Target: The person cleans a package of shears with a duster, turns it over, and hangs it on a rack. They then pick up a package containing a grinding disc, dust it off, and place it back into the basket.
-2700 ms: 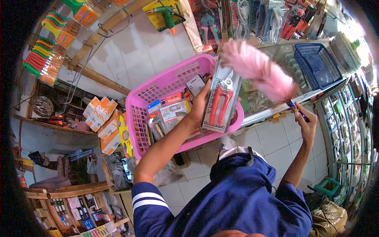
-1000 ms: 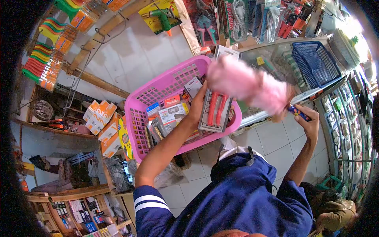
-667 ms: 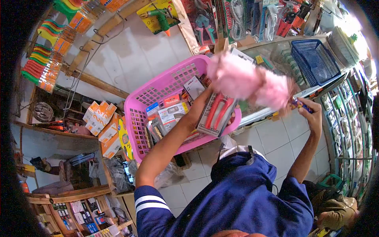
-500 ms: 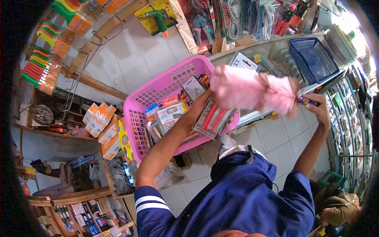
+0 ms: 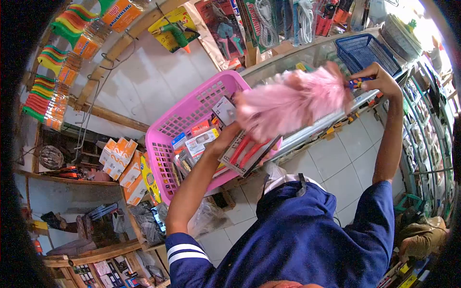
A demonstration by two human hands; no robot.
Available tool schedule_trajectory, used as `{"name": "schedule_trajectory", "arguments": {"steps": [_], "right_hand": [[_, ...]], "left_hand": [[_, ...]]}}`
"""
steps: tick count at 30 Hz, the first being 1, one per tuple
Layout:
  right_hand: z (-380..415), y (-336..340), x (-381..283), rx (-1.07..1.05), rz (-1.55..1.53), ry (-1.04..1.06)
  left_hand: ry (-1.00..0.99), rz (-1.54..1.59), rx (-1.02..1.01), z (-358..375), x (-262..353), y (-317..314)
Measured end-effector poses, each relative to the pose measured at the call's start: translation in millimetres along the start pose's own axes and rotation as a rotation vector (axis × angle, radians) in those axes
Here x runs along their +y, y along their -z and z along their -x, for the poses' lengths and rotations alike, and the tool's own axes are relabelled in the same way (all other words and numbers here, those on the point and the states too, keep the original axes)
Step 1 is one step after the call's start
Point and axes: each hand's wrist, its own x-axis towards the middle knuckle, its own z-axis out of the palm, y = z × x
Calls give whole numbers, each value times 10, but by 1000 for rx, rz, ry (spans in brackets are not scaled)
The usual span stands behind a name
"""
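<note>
My right hand [image 5: 382, 79] is closed around the blue patterned handle of a pink fluffy duster [image 5: 293, 103]. The duster's head lies across the upper end of a boxed tool with red handles [image 5: 245, 151], its package looking like one for pliers. My left hand [image 5: 229, 137] grips that package, its fingers partly covered by the duster. Beneath the left forearm is a pink plastic basket [image 5: 156, 144] filled with packaged goods, including a small white box [image 5: 201, 140] and a grey-white pack [image 5: 224, 110].
A blue mesh basket [image 5: 367, 53] stands on the glass counter at upper right. Packaged brushes [image 5: 48, 96] hang at left, and carded tools and cables [image 5: 261, 24] hang above. Orange-white boxes [image 5: 117, 156] sit left of the pink basket. Stocked racks [image 5: 418, 139] line the right.
My right hand has moved up and slightly left with the duster, which now tilts down toward the left. The red-handled package has shifted slightly left in my left hand.
</note>
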Motion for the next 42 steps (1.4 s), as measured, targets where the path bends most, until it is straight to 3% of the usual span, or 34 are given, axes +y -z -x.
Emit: {"name": "schedule_trajectory", "arguments": {"steps": [4, 5, 8, 11, 17, 19, 22, 24, 26, 30, 33, 36, 39, 42], "right_hand": [[183, 314, 431, 5, -49, -73], [234, 372, 472, 4, -72, -86], [323, 428, 460, 0, -130, -138], [303, 335, 421, 11, -91, -193], [129, 37, 208, -17, -3, -39], [188, 68, 255, 3, -20, -15], [386, 172, 301, 90, -73, -171], [453, 133, 406, 153, -133, -123], [508, 83, 587, 196, -186, -115], [446, -334, 574, 227, -243, -120], [478, -644, 696, 416, -366, -109], [535, -1116, 548, 441, -429, -194], [554, -1460, 537, 573, -376, -178], [585, -1684, 419, 544, -401, -188]], "left_hand": [[76, 234, -23, -59, -80, 71], [56, 127, 153, -45, -53, -2], [133, 171, 47, -88, -91, 136], [99, -97, 172, -61, -7, 26], [53, -168, 100, -35, 37, 7], [53, -138, 80, -37, 8, 39], [85, 21, 57, -72, -54, 71], [124, 201, 38, -75, -93, 89], [129, 186, 72, -65, -67, 83], [58, 240, 38, -89, -63, 38], [20, 350, 29, -133, -56, -70], [-76, 216, 189, -167, -81, -36], [-138, 236, 213, -221, -129, 77], [-181, 296, 221, -239, -129, 60]]}}
